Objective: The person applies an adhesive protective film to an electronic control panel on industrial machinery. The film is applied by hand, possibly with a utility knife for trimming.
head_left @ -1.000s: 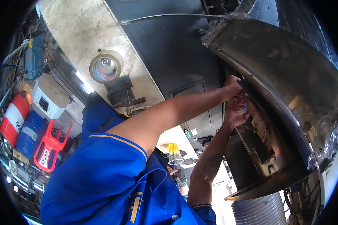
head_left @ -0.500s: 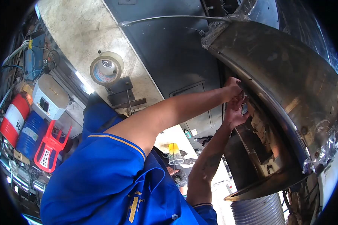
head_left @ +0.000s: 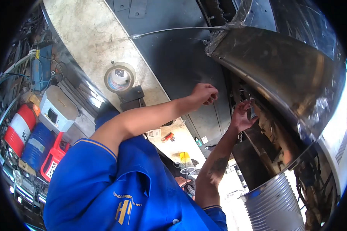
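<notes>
My left hand (head_left: 205, 94) hovers over the dark metal panel (head_left: 173, 61), its fingers curled in together. What those fingers pinch, if anything, I cannot make out. Lower and farther right, my right hand (head_left: 242, 116) is at the inner side of a large curved metal housing (head_left: 273, 65), palm turned up, thumb spread apart from the bent fingers. Its fingertips are right at the housing's edge, close to torn brown material (head_left: 266, 125) inside the opening. Clear plastic film (head_left: 216, 42) wraps the housing's upper corner.
A tape roll (head_left: 111, 85) lies on the pale worktop (head_left: 85, 30), near dark metal plates. A ribbed hose (head_left: 272, 204) hangs below the housing. Beyond the worktop stand a red-and-white drum (head_left: 21, 125), a blue drum (head_left: 38, 142) and a red plastic chair (head_left: 54, 156). A yellow-topped cup (head_left: 186, 159) is low centre.
My left hand has pulled away from the housing and moved left, apart from my right hand. My right hand stays at the housing's edge. The view has shifted slightly.
</notes>
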`<move>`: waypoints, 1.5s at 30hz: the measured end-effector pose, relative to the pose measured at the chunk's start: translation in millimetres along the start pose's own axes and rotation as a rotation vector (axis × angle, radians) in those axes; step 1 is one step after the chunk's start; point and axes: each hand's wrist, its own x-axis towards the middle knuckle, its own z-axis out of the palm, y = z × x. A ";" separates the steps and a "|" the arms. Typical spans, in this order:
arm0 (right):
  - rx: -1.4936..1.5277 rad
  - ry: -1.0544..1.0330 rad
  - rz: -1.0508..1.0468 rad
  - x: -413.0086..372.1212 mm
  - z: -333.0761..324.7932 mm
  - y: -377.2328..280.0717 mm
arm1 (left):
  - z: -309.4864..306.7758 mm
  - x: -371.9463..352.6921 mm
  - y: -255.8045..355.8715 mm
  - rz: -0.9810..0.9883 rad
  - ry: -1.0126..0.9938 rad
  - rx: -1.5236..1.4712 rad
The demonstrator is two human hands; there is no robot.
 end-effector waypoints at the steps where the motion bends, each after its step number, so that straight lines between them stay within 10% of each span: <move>1: 0.002 0.085 -0.064 -2.3 6.9 7.3 | -10.5 -13.9 1.5 -0.008 0.034 0.024; 8: -0.098 0.343 -0.142 -38.5 3.2 41.1 | -81.0 -95.9 25.0 0.144 0.053 0.086; 14: -1.156 0.429 0.125 -157.7 -14.7 158.7 | -143.7 -171.4 46.5 0.265 0.103 0.198; 23: -2.032 0.590 -0.284 -251.5 6.5 298.8 | -179.3 -188.5 -6.1 0.154 0.052 0.673; 32: -1.675 0.520 -0.255 -224.1 -32.4 287.6 | -154.7 -173.2 -24.9 0.453 -0.026 1.167; 34: -1.189 0.550 -0.031 -229.4 -30.8 279.6 | -147.1 -186.8 -16.4 0.376 -0.030 1.161; 42: -0.908 0.284 -0.455 -287.8 67.8 254.1 | -98.8 -224.2 -3.9 0.457 -0.375 1.060; 45: -1.185 0.345 -0.544 -296.9 79.7 250.1 | -84.0 -237.7 5.1 0.528 -0.477 1.659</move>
